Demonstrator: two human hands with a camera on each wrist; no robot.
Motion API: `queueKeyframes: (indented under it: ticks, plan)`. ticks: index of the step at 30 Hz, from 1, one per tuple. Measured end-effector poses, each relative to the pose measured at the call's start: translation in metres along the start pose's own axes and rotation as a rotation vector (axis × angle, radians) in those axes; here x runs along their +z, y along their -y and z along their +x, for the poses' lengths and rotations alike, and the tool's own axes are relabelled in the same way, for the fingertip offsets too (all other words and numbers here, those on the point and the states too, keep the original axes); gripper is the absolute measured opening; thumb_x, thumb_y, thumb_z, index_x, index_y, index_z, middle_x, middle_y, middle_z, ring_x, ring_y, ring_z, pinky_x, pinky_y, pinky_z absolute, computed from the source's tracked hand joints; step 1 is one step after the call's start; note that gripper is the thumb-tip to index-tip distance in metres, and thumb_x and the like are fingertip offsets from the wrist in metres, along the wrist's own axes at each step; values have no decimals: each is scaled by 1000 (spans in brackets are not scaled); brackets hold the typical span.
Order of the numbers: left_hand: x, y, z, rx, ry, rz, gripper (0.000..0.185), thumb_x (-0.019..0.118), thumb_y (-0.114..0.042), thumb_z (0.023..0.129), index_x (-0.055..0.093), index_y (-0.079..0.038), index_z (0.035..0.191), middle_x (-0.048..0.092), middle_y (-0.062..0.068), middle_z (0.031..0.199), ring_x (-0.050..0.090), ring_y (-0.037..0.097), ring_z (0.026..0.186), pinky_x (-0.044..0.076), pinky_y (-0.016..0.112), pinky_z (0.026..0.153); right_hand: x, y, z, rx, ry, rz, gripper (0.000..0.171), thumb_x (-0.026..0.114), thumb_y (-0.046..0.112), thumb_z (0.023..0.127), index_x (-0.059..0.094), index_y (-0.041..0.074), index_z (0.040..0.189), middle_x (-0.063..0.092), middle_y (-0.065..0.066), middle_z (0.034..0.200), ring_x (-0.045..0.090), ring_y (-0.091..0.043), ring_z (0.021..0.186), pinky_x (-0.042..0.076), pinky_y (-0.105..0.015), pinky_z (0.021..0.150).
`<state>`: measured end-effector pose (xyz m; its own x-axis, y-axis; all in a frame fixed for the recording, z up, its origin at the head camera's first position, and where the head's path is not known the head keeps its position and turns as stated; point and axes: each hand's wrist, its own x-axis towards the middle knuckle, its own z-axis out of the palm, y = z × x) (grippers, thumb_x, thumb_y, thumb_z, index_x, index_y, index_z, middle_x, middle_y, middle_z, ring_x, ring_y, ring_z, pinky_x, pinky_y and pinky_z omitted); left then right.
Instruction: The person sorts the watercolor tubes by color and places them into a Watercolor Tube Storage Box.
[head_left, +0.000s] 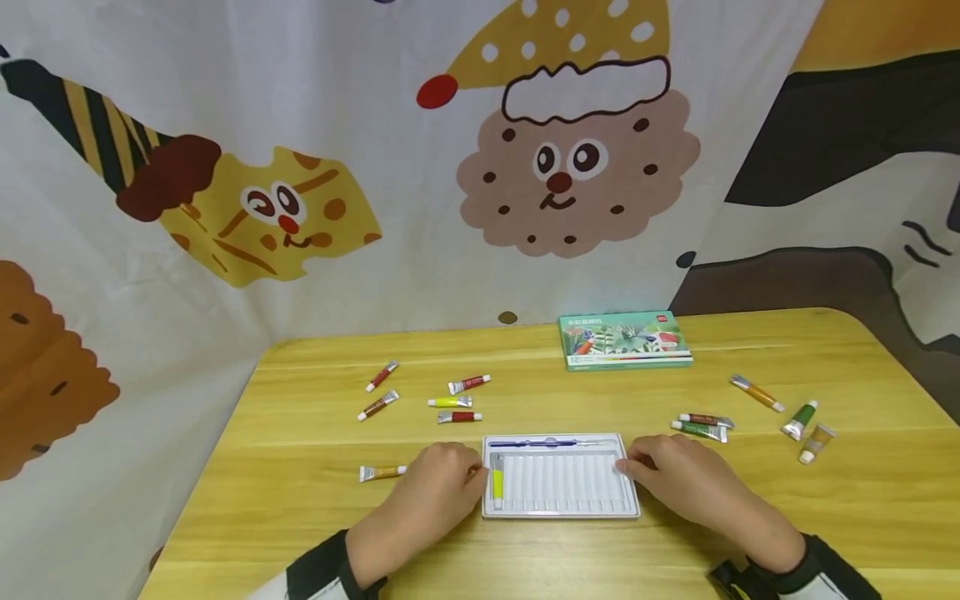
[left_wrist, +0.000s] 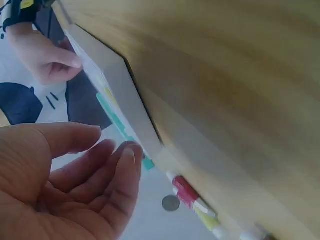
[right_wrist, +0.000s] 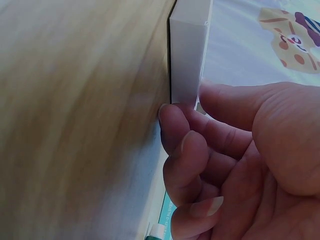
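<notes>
A white plastic tray point(head_left: 628, 510) with ribbed slots lies flat on the table between both hands. A yellow paint tube point(head_left: 497, 485) fills its leftmost slot, and a blue-handled paintbrush point(head_left: 528, 444) lies in the groove along the far side. My right hand point(head_left: 686, 475) pinches the tray's right edge, thumb on the rim and index finger against the side wall point(right_wrist: 189, 60). At the left edge is my left hand point(head_left: 442, 483); in the left wrist view its fingers curl loosely beside the tray wall point(left_wrist: 137, 107), thumb apart, with nothing between them.
Several paint tubes lie at the left, among them a red one point(head_left: 460, 417) and an ochre one point(head_left: 382, 473) by the left hand. More lie at the right, including a green tube point(head_left: 799, 420). A teal paint box point(head_left: 626, 342) sits at the back, before a printed curtain point(head_left: 420, 283).
</notes>
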<state>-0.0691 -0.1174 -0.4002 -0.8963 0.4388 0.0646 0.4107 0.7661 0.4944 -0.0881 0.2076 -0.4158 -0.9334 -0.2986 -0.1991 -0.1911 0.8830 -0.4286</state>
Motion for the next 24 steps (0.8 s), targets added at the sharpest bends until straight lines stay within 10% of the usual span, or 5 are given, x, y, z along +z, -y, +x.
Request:
queueKeyframes:
  ticks: [10, 24]
  plan:
    - [7, -5, -1, -222, 123, -134, 43, 75, -24, 98, 59, -16, 59, 46, -8, 54, 40, 6, 46, 31, 22, 44, 0, -1, 0, -2, -3, 6, 14, 75, 27, 98, 72, 16, 88, 56, 7, 72, 48, -13, 65, 39, -33, 63]
    - [7, -11, 3, -232, 155, -201, 39, 78, -15, 94, 56, -15, 62, 46, -6, 59, 44, 8, 52, 34, 22, 49, 1, -1, 0, 0, -3, 2, 14, 76, 26, 98, 72, 16, 89, 56, 7, 71, 47, -13, 65, 39, -32, 62]
